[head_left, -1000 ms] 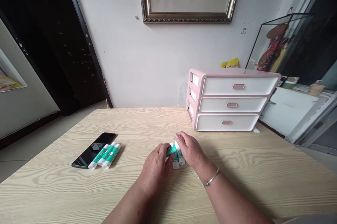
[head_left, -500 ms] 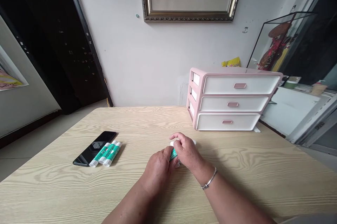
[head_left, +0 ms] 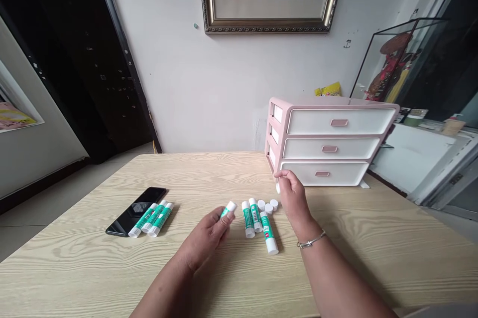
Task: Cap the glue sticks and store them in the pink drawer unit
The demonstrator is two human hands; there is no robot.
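In my left hand (head_left: 205, 240) a glue stick (head_left: 226, 211) with a green label is gripped, its white end pointing up and away. My right hand (head_left: 295, 201) pinches a small white cap (head_left: 278, 189) in front of the drawer unit. On the table between the hands lie a glue stick (head_left: 247, 219), another glue stick (head_left: 255, 215) close beside it, and a third glue stick (head_left: 269, 234) nearer to me. Three loose white caps sit just beyond them: one cap (head_left: 261, 205), another cap (head_left: 268, 209) and a third cap (head_left: 274, 204).
Three more glue sticks (head_left: 152, 219) lie side by side at the left, against a black phone (head_left: 130, 216). A pink and white drawer unit (head_left: 330, 128) stands at the table's back right, with a yellow packet (head_left: 330, 89) showing above it. The wooden table (head_left: 93, 268) meets the wall behind.
My hands have moved apart, the left one leftward with the glue stick, the right one up and rightward with a cap. Glue sticks and caps that they covered now show.
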